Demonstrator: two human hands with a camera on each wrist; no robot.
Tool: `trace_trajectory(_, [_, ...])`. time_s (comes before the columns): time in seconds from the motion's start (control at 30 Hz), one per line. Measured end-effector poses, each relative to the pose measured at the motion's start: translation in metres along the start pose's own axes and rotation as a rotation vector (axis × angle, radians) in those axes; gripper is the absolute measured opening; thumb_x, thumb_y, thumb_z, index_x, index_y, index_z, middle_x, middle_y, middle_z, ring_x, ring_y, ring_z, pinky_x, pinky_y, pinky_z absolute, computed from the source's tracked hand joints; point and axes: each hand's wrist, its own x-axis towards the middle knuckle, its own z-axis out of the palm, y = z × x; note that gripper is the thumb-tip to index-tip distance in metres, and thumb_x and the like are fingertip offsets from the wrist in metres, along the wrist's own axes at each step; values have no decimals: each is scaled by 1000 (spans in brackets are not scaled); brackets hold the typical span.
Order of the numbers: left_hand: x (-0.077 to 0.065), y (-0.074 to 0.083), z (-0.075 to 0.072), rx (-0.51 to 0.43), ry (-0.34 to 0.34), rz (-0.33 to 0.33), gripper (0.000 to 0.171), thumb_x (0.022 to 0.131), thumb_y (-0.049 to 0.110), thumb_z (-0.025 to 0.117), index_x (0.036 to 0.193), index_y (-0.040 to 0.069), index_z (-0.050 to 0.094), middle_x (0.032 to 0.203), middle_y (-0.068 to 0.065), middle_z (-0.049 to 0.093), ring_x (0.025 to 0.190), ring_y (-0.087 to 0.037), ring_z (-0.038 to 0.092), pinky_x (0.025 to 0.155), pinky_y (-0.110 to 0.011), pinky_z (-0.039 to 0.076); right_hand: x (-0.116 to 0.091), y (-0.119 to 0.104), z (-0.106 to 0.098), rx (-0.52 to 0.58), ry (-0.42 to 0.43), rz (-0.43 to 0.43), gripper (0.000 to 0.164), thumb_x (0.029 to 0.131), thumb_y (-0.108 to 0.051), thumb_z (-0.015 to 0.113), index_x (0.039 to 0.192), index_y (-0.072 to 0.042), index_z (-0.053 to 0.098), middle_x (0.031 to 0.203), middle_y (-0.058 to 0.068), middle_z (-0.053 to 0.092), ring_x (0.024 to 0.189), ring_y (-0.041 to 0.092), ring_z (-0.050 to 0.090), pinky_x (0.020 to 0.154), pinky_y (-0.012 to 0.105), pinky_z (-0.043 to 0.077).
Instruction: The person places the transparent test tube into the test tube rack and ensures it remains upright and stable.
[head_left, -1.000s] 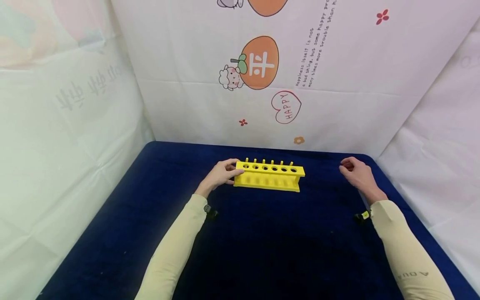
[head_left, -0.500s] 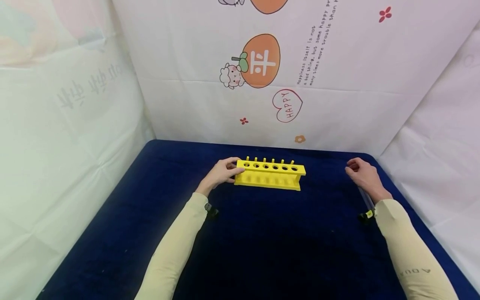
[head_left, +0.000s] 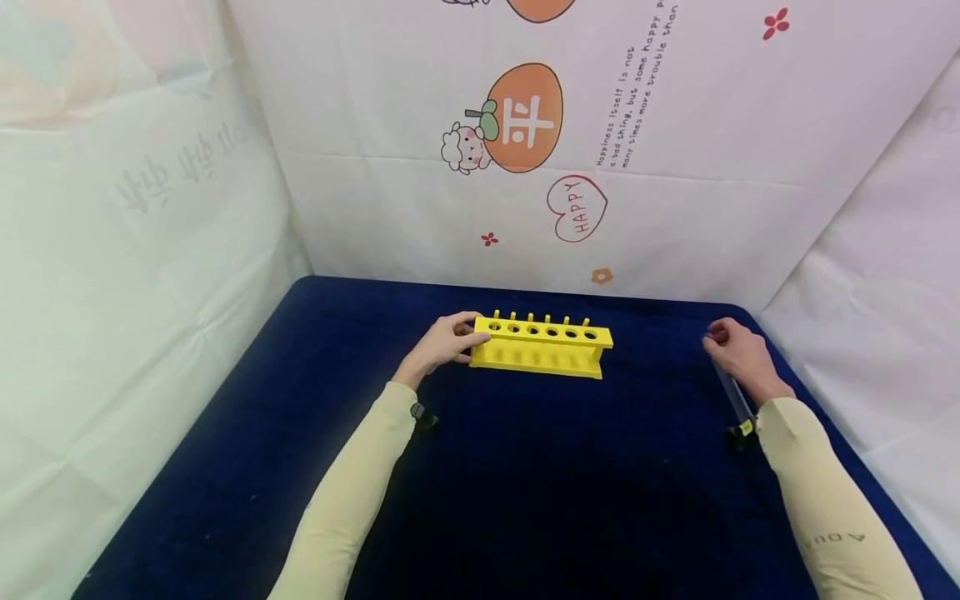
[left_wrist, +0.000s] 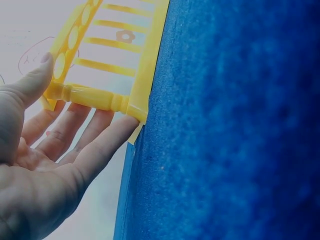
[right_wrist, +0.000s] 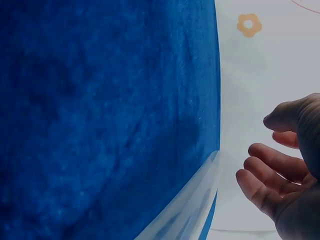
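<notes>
A yellow test tube rack (head_left: pixel 540 358), with a row of round holes and a row of upright pegs behind them, stands toward the back of the table. My left hand (head_left: pixel 446 346) grips its left end. In the left wrist view the thumb lies at the holed top plate and the fingers (left_wrist: pixel 102 147) reach along the end post to the base. My right hand (head_left: pixel 738 354) is at the far right, its fingers loosely bent and nothing between them. Just under it lies a clear tube (right_wrist: pixel 182 205), partly hidden by the hand in the head view.
A dark blue cloth (head_left: pixel 525 483) covers the table. White printed sheets (head_left: pixel 412 208) rise behind it and on both sides. Small black devices are strapped at both wrists.
My right hand has shifted to the right, showing more of the clear tube beneath it. The left hand keeps its place on the rack.
</notes>
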Motion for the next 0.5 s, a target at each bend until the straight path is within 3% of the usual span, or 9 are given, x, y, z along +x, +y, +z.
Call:
trace_trajectory(0.23, [0,0,0,4,2,4,69,92,37,69,151,18,39,125,-13,62,108,-28,68,84,-40,61,-1,11,2,-20,20,-18,40,98,-23,54,124,7,52,109,31,64,88,41,63,67,49,52])
trace_trajectory(0.5, [0,-2,0,0,3,8,69,92,38,69,151,18,40,126,-13,62,107,-28,68,82,-38,61,-5,21,4,-38,43,-32,39,96,-21,56,121,9,54,106,32,64,87,43,63,70,54,51])
